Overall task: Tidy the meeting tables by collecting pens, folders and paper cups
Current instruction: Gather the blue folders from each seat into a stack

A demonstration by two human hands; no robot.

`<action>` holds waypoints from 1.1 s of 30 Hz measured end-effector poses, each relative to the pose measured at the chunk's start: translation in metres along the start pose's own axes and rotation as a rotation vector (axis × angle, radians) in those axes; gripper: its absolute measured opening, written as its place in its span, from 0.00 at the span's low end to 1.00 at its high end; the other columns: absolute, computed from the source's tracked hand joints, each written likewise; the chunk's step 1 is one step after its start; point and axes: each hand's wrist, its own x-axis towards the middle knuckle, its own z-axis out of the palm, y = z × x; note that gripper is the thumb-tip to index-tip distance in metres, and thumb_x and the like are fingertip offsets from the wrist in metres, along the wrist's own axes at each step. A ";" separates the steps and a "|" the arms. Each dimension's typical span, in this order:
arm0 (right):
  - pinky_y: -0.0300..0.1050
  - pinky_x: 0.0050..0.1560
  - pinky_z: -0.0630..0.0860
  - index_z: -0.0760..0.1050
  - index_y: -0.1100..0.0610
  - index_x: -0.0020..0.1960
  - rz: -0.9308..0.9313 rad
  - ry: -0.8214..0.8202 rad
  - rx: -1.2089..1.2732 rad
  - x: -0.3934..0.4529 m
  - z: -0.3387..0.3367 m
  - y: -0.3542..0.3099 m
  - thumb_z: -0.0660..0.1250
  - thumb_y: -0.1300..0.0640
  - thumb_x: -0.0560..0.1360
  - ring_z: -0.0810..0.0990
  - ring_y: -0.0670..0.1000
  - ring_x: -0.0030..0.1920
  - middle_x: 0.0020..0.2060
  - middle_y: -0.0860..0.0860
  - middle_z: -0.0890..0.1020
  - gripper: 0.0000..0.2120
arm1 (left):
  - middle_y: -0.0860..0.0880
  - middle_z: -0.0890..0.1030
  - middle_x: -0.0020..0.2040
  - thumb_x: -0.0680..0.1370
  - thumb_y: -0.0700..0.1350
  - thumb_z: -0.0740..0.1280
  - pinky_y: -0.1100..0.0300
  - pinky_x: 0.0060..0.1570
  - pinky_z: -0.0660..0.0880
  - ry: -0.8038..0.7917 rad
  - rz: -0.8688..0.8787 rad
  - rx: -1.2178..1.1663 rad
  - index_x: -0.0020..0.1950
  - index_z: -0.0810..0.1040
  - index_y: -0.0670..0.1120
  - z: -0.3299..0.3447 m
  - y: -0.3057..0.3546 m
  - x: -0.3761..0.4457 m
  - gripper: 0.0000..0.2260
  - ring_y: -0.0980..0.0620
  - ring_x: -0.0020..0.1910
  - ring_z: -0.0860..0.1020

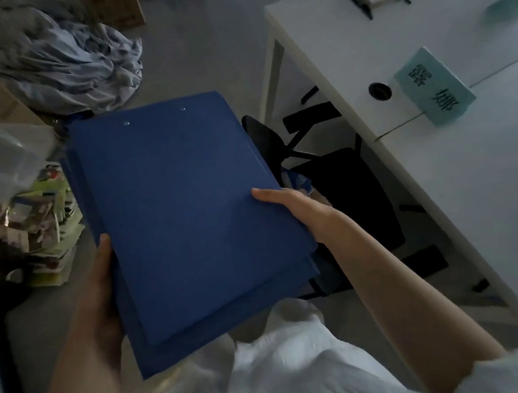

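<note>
beside the table, head view: folders stacked, held off the floor at waist level; left hand grips the left edge, right hand grips the right edge, thumbs on top; folder step looks done; pens on the table likely next, needing one hand freed.

I hold a stack of blue folders flat in front of me, the top one slightly askew on those beneath, two rivets at its far edge. Far right, on the white table, two black pens lie beside a small clear case.
</note>
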 end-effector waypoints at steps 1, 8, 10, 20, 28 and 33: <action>0.47 0.47 0.80 0.78 0.57 0.59 0.011 0.003 0.037 0.002 0.008 0.001 0.70 0.48 0.73 0.84 0.53 0.47 0.48 0.53 0.85 0.18 | 0.52 0.85 0.52 0.77 0.61 0.60 0.57 0.38 0.82 -0.026 -0.016 0.024 0.61 0.79 0.52 -0.003 0.011 0.007 0.19 0.54 0.47 0.84; 0.45 0.43 0.80 0.74 0.54 0.62 -0.107 0.164 0.129 0.037 0.043 0.001 0.68 0.59 0.75 0.84 0.51 0.48 0.52 0.51 0.83 0.16 | 0.51 0.86 0.51 0.75 0.66 0.57 0.52 0.45 0.75 -0.110 -0.074 0.225 0.59 0.79 0.52 -0.006 0.067 0.078 0.24 0.52 0.49 0.84; 0.42 0.38 0.80 0.74 0.53 0.59 -0.119 0.198 0.137 0.050 0.043 -0.006 0.68 0.60 0.75 0.85 0.48 0.43 0.49 0.49 0.83 0.13 | 0.52 0.86 0.48 0.75 0.65 0.56 0.53 0.44 0.75 -0.154 -0.099 0.251 0.57 0.79 0.52 0.002 0.081 0.098 0.23 0.54 0.46 0.84; 0.46 0.42 0.80 0.75 0.53 0.56 -0.169 0.221 0.195 0.155 0.034 -0.129 0.68 0.60 0.75 0.84 0.52 0.45 0.49 0.52 0.84 0.10 | 0.47 0.86 0.50 0.79 0.61 0.58 0.52 0.45 0.77 -0.160 -0.147 0.400 0.58 0.79 0.50 0.055 0.179 0.242 0.19 0.48 0.46 0.84; 0.51 0.48 0.80 0.74 0.54 0.62 -0.192 0.203 0.218 0.226 0.025 -0.235 0.70 0.57 0.73 0.84 0.56 0.51 0.54 0.54 0.83 0.18 | 0.48 0.85 0.36 0.79 0.58 0.57 0.53 0.38 0.74 -0.106 -0.171 0.361 0.51 0.78 0.48 0.097 0.250 0.340 0.16 0.47 0.40 0.81; 0.51 0.48 0.81 0.73 0.52 0.62 -0.251 0.282 0.251 0.285 0.032 -0.297 0.71 0.58 0.72 0.84 0.55 0.51 0.54 0.52 0.83 0.19 | 0.45 0.85 0.46 0.75 0.57 0.62 0.53 0.40 0.75 -0.129 -0.139 0.335 0.55 0.80 0.48 0.115 0.305 0.420 0.17 0.47 0.40 0.83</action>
